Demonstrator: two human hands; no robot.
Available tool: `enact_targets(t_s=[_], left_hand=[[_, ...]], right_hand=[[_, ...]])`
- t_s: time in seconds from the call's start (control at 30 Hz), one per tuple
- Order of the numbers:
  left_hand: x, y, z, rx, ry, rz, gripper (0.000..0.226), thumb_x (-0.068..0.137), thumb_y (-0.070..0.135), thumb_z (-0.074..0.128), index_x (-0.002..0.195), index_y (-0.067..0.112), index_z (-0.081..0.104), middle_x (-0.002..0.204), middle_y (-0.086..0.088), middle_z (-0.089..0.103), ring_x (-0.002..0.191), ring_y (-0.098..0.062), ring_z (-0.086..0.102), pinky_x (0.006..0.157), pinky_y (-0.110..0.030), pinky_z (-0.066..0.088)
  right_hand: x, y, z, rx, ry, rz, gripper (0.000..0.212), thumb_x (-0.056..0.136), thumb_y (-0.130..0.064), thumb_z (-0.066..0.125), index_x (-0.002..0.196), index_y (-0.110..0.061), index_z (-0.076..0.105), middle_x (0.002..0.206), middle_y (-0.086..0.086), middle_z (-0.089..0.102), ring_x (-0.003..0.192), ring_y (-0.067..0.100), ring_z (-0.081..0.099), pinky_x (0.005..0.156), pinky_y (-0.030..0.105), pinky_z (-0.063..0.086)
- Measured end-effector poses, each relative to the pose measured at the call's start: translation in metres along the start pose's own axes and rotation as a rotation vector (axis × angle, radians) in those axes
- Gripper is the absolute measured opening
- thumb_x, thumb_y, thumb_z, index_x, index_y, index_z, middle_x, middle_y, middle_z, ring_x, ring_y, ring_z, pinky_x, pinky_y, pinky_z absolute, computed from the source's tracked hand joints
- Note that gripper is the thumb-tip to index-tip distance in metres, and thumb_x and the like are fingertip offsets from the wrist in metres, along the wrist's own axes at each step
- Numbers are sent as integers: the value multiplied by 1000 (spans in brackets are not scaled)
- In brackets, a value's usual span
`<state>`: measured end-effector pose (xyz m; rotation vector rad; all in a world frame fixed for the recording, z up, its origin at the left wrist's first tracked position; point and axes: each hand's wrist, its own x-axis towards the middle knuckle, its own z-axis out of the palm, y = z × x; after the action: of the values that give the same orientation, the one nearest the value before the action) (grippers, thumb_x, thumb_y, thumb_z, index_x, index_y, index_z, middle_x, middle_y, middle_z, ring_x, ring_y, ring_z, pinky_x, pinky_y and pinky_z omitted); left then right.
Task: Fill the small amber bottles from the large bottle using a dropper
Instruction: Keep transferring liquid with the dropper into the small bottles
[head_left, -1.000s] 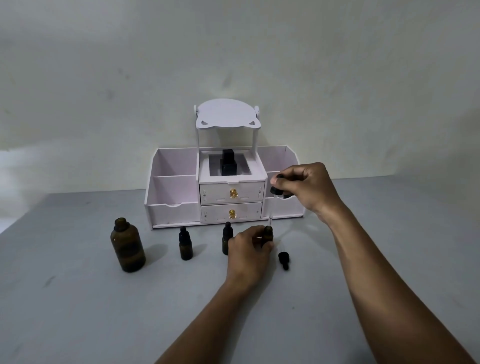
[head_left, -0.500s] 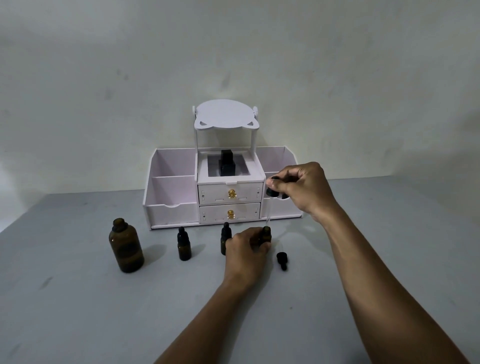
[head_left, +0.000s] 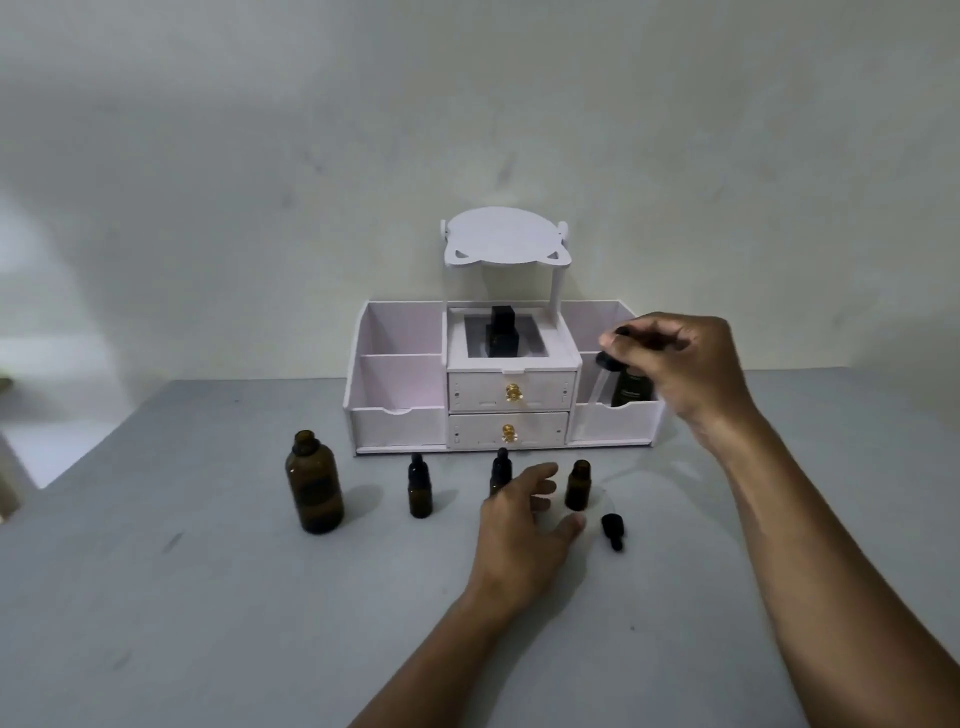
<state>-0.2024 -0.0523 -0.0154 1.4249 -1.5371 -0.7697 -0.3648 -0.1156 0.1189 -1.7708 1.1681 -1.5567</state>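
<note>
The large amber bottle (head_left: 314, 486) stands uncapped at the left of the grey table. Two small capped amber bottles (head_left: 420, 487) (head_left: 500, 475) stand to its right. A third small amber bottle (head_left: 577, 484) stands uncapped, its black dropper cap (head_left: 612, 530) lying on the table to its right. My left hand (head_left: 524, 525) hovers open just left of the uncapped bottle, not touching it. My right hand (head_left: 680, 369) is raised above and to the right, pinching a dropper (head_left: 602, 370) by its black bulb, with the glass tube pointing down.
A white organiser (head_left: 400, 426) with two drawers and side compartments stands behind the bottles against the wall. A dark bottle (head_left: 631, 387) stands in its right compartment, and a black bottle (head_left: 502, 332) in its top centre tray.
My left hand has let go of the uncapped small bottle and opened. My right hand lifted the dropper up and away from that bottle's mouth.
</note>
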Motion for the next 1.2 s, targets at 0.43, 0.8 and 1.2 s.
enact_targets(t_s=[0.43, 0.8, 1.2], left_hand=[[-40, -16, -160, -68, 568, 161, 18, 84, 20, 79, 98, 31, 74, 71, 6, 71, 63, -9, 66, 61, -15, 52], [-32, -85, -205, -161, 459, -51, 54, 79, 27, 84, 129, 27, 63, 113, 7, 72, 102, -7, 70, 71, -11, 53], [-29, -91, -203, -215, 351, -23, 35, 83, 10, 79, 115, 25, 72, 104, 5, 77, 96, -5, 72, 74, -12, 52]], right_hand=[[-17, -61, 93, 354, -15, -74, 5, 82, -13, 80, 81, -17, 77, 70, -5, 77, 70, 16, 73, 71, 30, 63], [-31, -59, 187, 461, -82, 34, 6, 82, -15, 80, 81, -20, 78, 79, 7, 78, 83, 35, 75, 85, 49, 61], [-37, -57, 217, 307, -185, -76, 10, 86, -15, 77, 92, -7, 78, 81, 0, 77, 72, 5, 72, 75, 22, 58]])
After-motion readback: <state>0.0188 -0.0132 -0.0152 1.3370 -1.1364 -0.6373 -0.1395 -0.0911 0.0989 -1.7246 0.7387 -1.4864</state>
